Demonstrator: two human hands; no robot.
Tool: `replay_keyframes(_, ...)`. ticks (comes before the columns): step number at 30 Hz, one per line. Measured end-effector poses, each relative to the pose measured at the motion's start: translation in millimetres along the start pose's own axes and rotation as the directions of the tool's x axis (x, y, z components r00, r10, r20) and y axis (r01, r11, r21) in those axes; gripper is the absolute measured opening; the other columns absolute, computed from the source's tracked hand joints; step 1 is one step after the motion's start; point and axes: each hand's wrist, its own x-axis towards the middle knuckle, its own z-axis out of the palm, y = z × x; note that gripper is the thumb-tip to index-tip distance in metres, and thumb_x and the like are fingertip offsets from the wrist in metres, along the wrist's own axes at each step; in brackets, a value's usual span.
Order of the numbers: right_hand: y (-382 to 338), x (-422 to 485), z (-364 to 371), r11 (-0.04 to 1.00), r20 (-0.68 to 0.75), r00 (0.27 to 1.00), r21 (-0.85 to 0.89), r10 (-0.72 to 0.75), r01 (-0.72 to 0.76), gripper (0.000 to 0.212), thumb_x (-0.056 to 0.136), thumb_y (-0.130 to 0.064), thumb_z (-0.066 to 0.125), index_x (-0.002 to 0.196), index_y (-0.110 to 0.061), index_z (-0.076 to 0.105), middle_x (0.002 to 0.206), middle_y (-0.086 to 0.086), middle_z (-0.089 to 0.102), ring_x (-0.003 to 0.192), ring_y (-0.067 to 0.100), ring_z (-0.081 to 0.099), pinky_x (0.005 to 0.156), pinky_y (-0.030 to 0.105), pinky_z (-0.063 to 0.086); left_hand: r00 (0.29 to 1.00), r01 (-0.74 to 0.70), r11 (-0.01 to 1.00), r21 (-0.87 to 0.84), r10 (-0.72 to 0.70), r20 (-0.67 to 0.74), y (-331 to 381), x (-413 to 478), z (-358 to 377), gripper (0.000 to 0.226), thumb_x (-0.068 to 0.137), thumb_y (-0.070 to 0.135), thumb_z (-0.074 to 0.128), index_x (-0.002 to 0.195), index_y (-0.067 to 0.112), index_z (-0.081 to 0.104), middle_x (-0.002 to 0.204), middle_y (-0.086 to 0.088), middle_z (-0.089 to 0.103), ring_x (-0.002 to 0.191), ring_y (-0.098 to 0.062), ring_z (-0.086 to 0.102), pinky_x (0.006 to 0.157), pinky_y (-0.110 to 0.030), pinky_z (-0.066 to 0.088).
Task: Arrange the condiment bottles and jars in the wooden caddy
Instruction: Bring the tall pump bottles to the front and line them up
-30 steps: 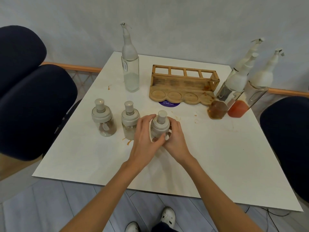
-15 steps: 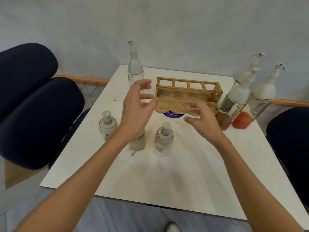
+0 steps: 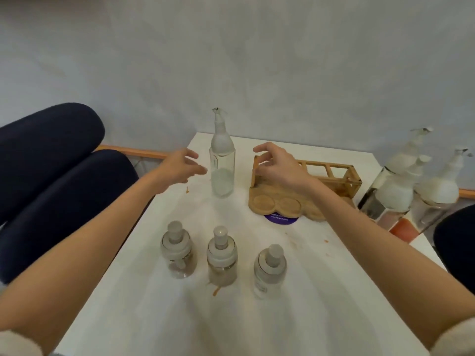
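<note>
- Hovering just left of a tall clear glass bottle with a white spout top, the left hand is spread wide, fingers pointing at the bottle's side; it holds nothing and looks just short of touching.
- The right hand hangs over the left end of the slatted wooden caddy, thumb raised and fingers loosely curved downward, gripping nothing; whether the fingertips touch the end rail cannot be told.
- The bottle stands upright between the two hands, long axis vertical, spout tip towards the wall.
- The caddy lies with its long axis left to right near the far edge of the white table, its round recesses on the near side.
- Three small glass jars with white knob lids stand upright in a row nearer the person, apart from each other.
- More white-topped glass bottles cluster at the table's right edge, one holding orange sauce.
</note>
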Motion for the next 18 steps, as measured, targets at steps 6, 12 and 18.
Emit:
replay_keyframes(6,-1.9,69.9,46.7,0.988,0.065,0.986,-0.042,0.151,-0.149,0.078,0.083,-0.029,0.075,0.146,-0.017,0.031,0.138,0.009,0.049,0.12,0.025,0.053,0.089,0.031,0.045,0.991,-0.031,0.99,0.135,0.013,0.132,-33.3,68.1,12.7,0.083,0.078,0.027,0.081,0.145,0.021,0.033,0.136,-0.005,0.049,0.113,-0.021,0.053,0.089,-0.034,0.046)
replay_keyframes(12,5.1,105.8,91.9,0.982,-0.014,0.983,0.061,0.181,-0.18,0.076,0.075,-0.029,0.082,0.135,-0.013,0.038,0.117,-0.004,0.053,0.106,0.017,0.054,0.072,0.021,0.045,0.981,-0.06,0.997,-0.048,0.068,0.183,-60.6,116.1,24.0,0.097,0.072,0.022,0.086,0.149,0.023,0.026,0.142,-0.002,0.043,0.123,-0.019,0.046,0.091,-0.032,0.041)
replay_keyframes(18,10.3,117.6,104.9,0.97,-0.142,0.965,0.133,0.222,-0.204,0.065,0.068,-0.028,0.087,0.121,-0.015,0.05,0.107,-0.003,0.06,0.089,0.011,0.057,0.075,0.026,0.05,0.938,-0.112,0.967,-0.227,0.178,0.299,-71.0,134.9,29.3,0.075,0.071,0.013,0.086,0.133,0.024,0.047,0.134,0.009,0.054,0.125,-0.016,0.052,0.095,-0.026,0.046)
